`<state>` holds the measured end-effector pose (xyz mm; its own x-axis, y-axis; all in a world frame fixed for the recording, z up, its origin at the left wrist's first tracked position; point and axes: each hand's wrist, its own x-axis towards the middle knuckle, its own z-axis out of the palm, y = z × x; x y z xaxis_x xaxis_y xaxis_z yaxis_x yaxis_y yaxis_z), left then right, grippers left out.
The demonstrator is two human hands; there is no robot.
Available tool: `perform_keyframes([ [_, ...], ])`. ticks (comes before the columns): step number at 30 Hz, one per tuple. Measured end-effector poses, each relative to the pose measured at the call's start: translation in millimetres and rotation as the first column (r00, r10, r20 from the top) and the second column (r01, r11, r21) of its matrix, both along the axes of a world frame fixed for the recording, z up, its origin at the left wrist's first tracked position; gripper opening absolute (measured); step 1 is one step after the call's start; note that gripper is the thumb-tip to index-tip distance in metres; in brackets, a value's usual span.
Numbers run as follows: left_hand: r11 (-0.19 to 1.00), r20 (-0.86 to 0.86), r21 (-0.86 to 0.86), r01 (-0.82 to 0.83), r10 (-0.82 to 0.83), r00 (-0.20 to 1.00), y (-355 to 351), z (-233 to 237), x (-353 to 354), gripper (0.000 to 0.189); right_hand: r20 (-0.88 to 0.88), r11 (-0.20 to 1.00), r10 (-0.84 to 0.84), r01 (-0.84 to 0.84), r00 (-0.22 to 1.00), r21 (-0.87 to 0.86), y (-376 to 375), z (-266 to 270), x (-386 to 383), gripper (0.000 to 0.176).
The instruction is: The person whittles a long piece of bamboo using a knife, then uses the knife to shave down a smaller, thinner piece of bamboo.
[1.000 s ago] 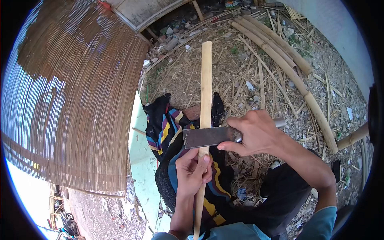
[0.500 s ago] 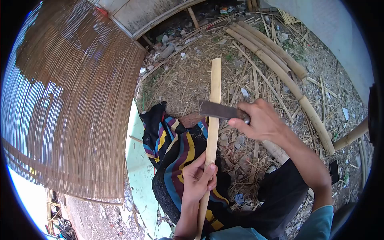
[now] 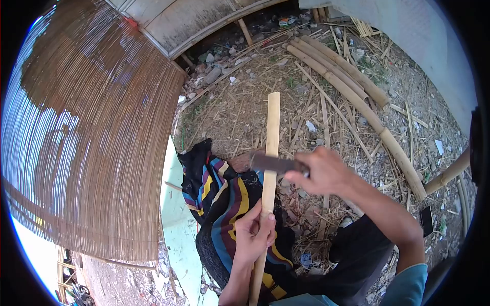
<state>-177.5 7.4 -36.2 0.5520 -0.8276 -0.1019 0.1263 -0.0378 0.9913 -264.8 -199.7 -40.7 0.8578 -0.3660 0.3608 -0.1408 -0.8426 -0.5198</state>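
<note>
A long split bamboo strip (image 3: 273,125) runs from my lap outward, its far end above the littered ground. My left hand (image 3: 253,235) is wrapped around its lower part. In my right hand (image 3: 321,172) is the handle of a broad-bladed knife (image 3: 275,163), slightly blurred. Its dark blade lies across the strip, well beyond my left hand. Under the strip, a black cloth with coloured stripes (image 3: 224,224) covers my lap area. A brown block of wood (image 3: 244,161) shows partly behind the blade.
Several bamboo poles (image 3: 352,86) lie at the upper right. A slatted bamboo blind (image 3: 102,153) hangs on the left beside a pale green board (image 3: 178,245). Splinters and rubble cover the ground. A phone (image 3: 426,219) lies at the right.
My right hand and the knife have moved down along the strip, closer to my left hand. The strip's far end sits lower in view.
</note>
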Motion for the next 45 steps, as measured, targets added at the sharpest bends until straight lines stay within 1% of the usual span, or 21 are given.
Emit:
perform_keyframes([
  [3, 0.993, -0.054, 0.057, 0.102, -0.099, 0.994, 15, -10, -22, 0.043, -0.021, 0.901, -0.419, 0.419, 0.908, 0.11, -57, 21, -3, 0.063],
  [6, 0.985, -0.132, 0.055, 0.165, -0.157, 0.979, 18, -8, -32, 0.045, -0.069, 0.858, -0.496, 0.501, 0.865, 0.111, -77, -1, -10, 0.064],
  [8, 0.985, -0.04, -0.011, 0.174, -0.175, 0.984, 17, -14, -30, 0.045, -0.062, 0.851, -0.517, 0.52, 0.854, 0.067, -71, -13, -9, 0.068],
  [10, 0.993, -0.013, -0.014, 0.12, -0.12, 0.993, 17, -9, -21, 0.042, -0.323, 0.835, -0.485, 0.54, 0.813, 0.108, -67, -11, -5, 0.057],
  [12, 0.999, 0.103, -0.032, 0.042, -0.039, 0.994, 16, 3, -13, 0.032, -0.354, 0.849, -0.463, 0.521, 0.812, 0.086, -68, -18, -7, 0.062],
  [13, 0.999, 0.107, -0.021, 0.048, -0.045, 0.993, 20, 6, -2, 0.042, -0.37, 0.85, -0.454, 0.519, 0.811, 0.093, -71, -25, -8, 0.067],
  [14, 0.998, 0.105, -0.063, 0.021, -0.014, 0.994, 20, 12, 3, 0.042, -0.385, 0.852, -0.443, 0.514, 0.81, 0.1, -71, -28, -8, 0.073],
  [15, 0.998, 0.162, -0.057, -0.004, 0.014, 0.987, 20, 15, 11, 0.041, -0.364, 0.837, -0.433, 0.518, 0.824, 0.176, -69, -22, -9, 0.069],
  [16, 0.998, 0.218, -0.056, -0.032, 0.043, 0.975, 20, 18, 19, 0.041, -0.352, 0.846, -0.428, 0.506, 0.832, 0.167, -67, -21, -8, 0.069],
  [19, 0.997, 0.248, -0.044, -0.058, 0.067, 0.967, 14, 28, 40, 0.036, -0.139, 0.835, -0.443, 0.464, 0.886, 0.297, -58, -9, -7, 0.058],
  [20, 0.996, 0.266, -0.053, -0.071, 0.083, 0.96, 11, 30, 45, 0.034, -0.124, 0.845, -0.435, 0.452, 0.892, 0.286, -52, -3, -6, 0.058],
  [23, 0.994, 0.332, -0.067, -0.091, 0.108, 0.937, 3, 32, 57, 0.03, 0.105, 0.895, -0.363, 0.315, 0.926, 0.316, -40, -8, -1, 0.048],
  [28, 0.991, 0.469, -0.025, -0.135, 0.131, 0.874, -11, 28, 67, 0.025, 0.2, 0.945, -0.216, 0.153, 0.956, 0.289, -14, 5, 5, 0.047],
  [30, 0.991, 0.655, -0.035, -0.126, 0.118, 0.746, -19, 24, 71, 0.021, 0.168, 0.959, -0.133, 0.084, 0.977, 0.271, -2, 13, 7, 0.046],
  [32, 0.994, 0.642, -0.026, -0.106, 0.098, 0.76, -29, 26, 71, 0.017, 0.219, 0.971, -0.125, 0.075, 0.968, 0.226, 2, 7, 13, 0.047],
  [34, 0.999, 0.502, 0.005, -0.037, 0.029, 0.865, -38, 27, 72, 0.012, 0.195, 0.989, -0.065, 0.037, 0.979, 0.142, 7, 7, 19, 0.047],
  [35, 1.0, 0.433, -0.012, 0.0, 0.005, 0.901, -42, 30, 70, 0.007, 0.121, 0.988, -0.075, 0.057, 0.99, 0.143, 10, 10, 20, 0.05],
  [38, 0.99, 0.422, -0.002, 0.138, -0.124, 0.898, -48, 17, 81, 0.008, 0.079, 0.996, -0.071, 0.066, 0.994, 0.065, 11, 4, 29, 0.054],
  [40, 0.986, 0.41, 0.005, 0.165, -0.152, 0.899, -50, 13, 81, 0.01, 0.076, 0.994, -0.098, 0.094, 0.992, 0.054, 12, 1, 35, 0.059],
  [42, 0.991, 0.336, -0.005, 0.136, -0.127, 0.933, -50, 9, 80, 0.012, 0.008, 0.998, -0.059, 0.059, 0.998, 0.028, 13, -1, 38, 0.048],
  [45, 0.992, 0.291, -0.023, 0.126, -0.114, 0.95, -49, 0, 82, 0.014, 0.011, 0.998, -0.065, 0.065, 0.998, 0.012, 15, -8, 43, 0.054],
])
